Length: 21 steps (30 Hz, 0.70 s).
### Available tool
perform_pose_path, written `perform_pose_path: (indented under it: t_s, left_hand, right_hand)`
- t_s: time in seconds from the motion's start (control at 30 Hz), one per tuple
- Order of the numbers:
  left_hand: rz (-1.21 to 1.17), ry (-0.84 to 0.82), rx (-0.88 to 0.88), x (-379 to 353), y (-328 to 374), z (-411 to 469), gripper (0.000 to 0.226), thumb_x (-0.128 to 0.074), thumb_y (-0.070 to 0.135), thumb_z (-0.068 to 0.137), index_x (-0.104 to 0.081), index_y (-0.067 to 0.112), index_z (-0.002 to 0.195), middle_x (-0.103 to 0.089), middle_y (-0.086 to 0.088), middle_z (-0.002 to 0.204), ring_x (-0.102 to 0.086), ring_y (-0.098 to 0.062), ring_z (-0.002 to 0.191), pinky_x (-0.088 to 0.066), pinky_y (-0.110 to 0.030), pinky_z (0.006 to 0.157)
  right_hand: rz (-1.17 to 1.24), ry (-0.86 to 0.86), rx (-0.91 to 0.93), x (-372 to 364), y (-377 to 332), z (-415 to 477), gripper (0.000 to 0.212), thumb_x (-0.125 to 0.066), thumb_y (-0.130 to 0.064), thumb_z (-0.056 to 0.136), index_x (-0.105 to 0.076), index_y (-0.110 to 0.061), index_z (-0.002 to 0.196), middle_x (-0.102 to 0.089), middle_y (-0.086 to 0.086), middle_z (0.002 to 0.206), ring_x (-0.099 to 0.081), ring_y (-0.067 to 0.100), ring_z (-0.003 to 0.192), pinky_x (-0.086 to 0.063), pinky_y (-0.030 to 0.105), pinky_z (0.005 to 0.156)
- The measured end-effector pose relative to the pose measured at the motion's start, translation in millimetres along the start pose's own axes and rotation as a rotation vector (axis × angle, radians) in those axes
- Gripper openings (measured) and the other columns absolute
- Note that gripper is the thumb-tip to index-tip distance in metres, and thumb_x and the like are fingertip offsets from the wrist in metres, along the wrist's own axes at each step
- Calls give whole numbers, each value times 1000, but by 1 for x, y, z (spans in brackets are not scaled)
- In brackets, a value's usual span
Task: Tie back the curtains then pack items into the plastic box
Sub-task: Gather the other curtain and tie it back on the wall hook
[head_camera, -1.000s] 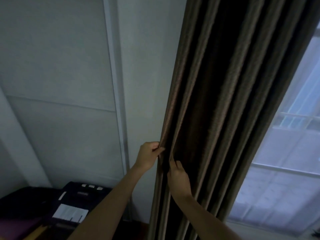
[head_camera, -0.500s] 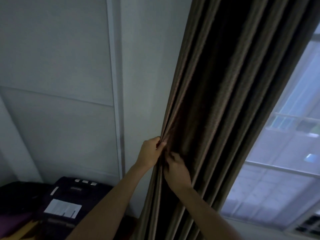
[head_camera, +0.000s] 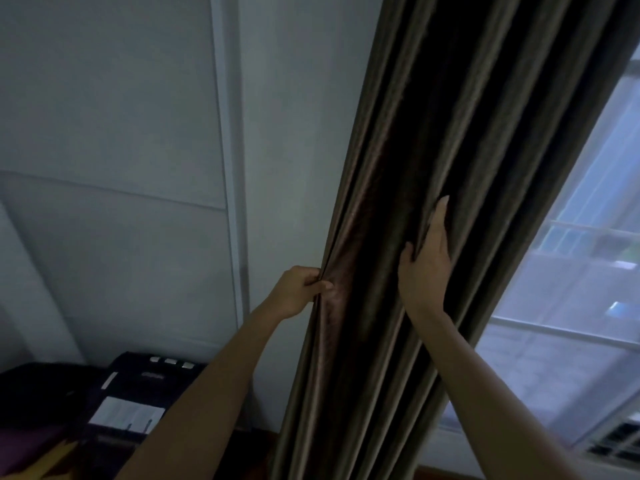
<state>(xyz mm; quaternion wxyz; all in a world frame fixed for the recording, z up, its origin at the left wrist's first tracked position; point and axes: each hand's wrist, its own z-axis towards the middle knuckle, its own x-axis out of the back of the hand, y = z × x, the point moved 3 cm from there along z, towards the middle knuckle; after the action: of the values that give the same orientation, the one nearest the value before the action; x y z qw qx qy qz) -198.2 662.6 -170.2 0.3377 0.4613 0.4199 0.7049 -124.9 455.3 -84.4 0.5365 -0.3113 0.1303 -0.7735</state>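
Left hand fist pinching curtain left edge; right hand open, fingers flat among folds, beside left, slightly higher.

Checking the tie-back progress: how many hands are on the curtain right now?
2. The left hand pinches the curtain at its left edge; the right hand lies open among the folds further right, fingers partly tucked into a pleat.

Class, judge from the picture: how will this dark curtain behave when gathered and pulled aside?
The curtain is probably floppy: it creases where the left hand pinches its edge. Its sheen suggests it may slip. Long, dense folds under the right hand hint at some weight.
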Motion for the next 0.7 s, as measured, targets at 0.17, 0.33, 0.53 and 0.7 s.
perform_pose_path:
  t_s: [0.17, 0.33, 0.53, 0.7]
  left_hand:
    - [-20, -4, 33, -1, 0, 3, 26, -63, 20, 91, -67, -6, 95, -67, -29, 97, -64, -18, 82, -55, -30, 77]
    - [-20, -48, 77, -6, 1, 6, 25, -65, 22, 90, -69, -2, 92, -69, -25, 94, -64, -20, 83, -53, -44, 86]
    - [-299, -77, 197, -27, 5, 2, 20, -64, 13, 90, -68, 5, 107, -72, -10, 101, -69, -17, 94, -56, -29, 86]
    - [-448, 5, 252, -41, 0, -1, 7, -70, 13, 85, -67, 10, 90, -69, -12, 98, -66, -22, 95, -54, -36, 91]
  right_hand:
    - [-30, -185, -137, -28, 30, -50, 80, -46, -2, 95, -5, -36, 154, -66, 10, 119, -64, 15, 86, -46, 20, 85]
    - [-127, -367, -19, -49, 50, -101, 107, -51, 5, 88, 17, -55, 144, -66, 9, 96, -63, 19, 69, -56, 30, 64]
    - [-298, -482, 11, -61, 52, -128, 101, -56, -1, 87, 12, -40, 151, -58, 6, 124, -62, 17, 68, -49, 22, 52]
    - [-441, -568, 15, -64, 47, -153, 105, -72, -7, 74, -10, -26, 155, -63, 2, 112, -52, 11, 47, -42, 17, 37]
